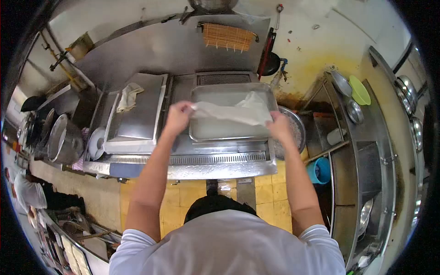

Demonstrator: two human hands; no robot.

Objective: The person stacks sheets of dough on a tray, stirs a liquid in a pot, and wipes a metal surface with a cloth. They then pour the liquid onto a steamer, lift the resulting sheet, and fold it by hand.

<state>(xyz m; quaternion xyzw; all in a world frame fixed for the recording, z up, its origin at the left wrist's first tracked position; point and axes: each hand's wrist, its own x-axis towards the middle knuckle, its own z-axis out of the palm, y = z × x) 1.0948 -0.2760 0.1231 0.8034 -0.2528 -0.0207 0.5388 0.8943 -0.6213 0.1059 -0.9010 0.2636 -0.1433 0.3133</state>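
Observation:
A thin white cloth (224,111) is stretched between my two hands above a shallow metal tray (229,134). My left hand (181,113) pinches its left end near the tray's left rim. At the tray's right rim, my right hand (278,124) grips the other end. Part of the cloth bunches up near my right hand. The tray looks to hold a pale, cloudy layer and rests on the stainless steel counter (220,173). To the left lies a flat metal lid or panel (137,120) with pale edging, and a crumpled cream cloth (129,97) is on it.
A large round metal basin (298,130) stands right of the tray. Farther right is a metal shelf with a green bowl (360,90); a blue bucket (318,170) sits below. Metal pots (64,140) crowd the left. Another person (30,190) is at the far left.

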